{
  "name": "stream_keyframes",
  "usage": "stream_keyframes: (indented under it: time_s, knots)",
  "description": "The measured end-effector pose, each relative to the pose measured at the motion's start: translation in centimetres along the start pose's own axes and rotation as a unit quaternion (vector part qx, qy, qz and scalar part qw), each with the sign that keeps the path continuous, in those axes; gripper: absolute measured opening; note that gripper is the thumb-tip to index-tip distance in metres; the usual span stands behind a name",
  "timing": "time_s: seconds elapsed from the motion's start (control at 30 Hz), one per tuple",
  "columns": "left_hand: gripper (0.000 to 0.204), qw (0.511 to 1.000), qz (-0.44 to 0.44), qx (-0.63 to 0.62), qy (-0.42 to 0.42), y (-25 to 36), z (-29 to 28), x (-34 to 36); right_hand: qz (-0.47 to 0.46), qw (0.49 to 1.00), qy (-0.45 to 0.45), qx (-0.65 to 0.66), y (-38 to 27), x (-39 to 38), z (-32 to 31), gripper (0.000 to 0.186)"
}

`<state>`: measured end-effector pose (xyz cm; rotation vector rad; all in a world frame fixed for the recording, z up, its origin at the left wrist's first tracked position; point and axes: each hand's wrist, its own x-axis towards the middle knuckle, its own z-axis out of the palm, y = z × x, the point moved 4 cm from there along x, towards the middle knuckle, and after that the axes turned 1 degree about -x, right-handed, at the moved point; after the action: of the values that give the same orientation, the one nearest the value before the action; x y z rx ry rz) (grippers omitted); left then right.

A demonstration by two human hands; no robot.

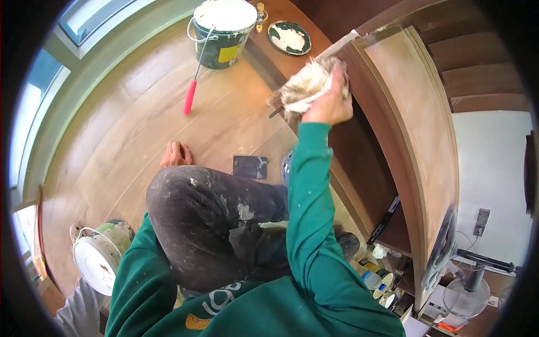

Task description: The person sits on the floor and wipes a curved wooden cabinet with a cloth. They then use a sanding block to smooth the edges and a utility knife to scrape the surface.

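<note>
My right hand (332, 104) is closed round a bunched, off-white rag (306, 84). The rag is at the far end of a brown wooden cabinet (359, 149), against or just over its edge; which of the two I cannot tell. Past my raised knee, my left hand (176, 154) rests on the wood floor (123, 129), its fingers slightly bent and nothing visible in them. A flat dark rectangular plate (250, 167) with pale smears lies on the floor between my left hand and the cabinet.
A dark bucket (216, 53) of white paste stands far ahead, with a red-handled roller frame (191, 96) hanging at its side. Beside it lie a paste-smeared lid (289, 38) and a small brush (260, 17). A white-lidded pail (95, 264) is at lower left, bottles (370, 279) at lower right.
</note>
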<state>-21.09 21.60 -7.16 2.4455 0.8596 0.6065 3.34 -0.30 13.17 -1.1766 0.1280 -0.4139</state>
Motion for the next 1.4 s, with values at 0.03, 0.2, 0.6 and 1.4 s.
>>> stream_keyframes:
  time_s: [0.03, 0.2, 0.6, 1.4]
  knots:
    - [0.015, 1.000, -0.003, 0.001, 0.006, 0.2, 0.0, 0.2, 0.006, 0.999, 0.014, 0.029, 0.1, -0.3, -0.6, 0.033]
    - [0.015, 1.000, 0.011, 0.004, 0.003, 0.1, 0.1, 0.1, 0.059, 0.994, 0.004, -0.090, 2.0, 0.0, -1.1, 0.035]
    - [0.016, 1.000, 0.019, -0.007, 0.000, -0.4, 0.4, 0.2, 0.037, 0.991, -0.095, -0.090, 0.8, 0.2, -3.5, 0.045]
    - [0.015, 0.998, 0.045, 0.035, 0.027, -1.5, 1.5, 0.1, -0.072, 0.996, -0.004, -0.049, 1.7, 1.0, -0.1, 0.044]
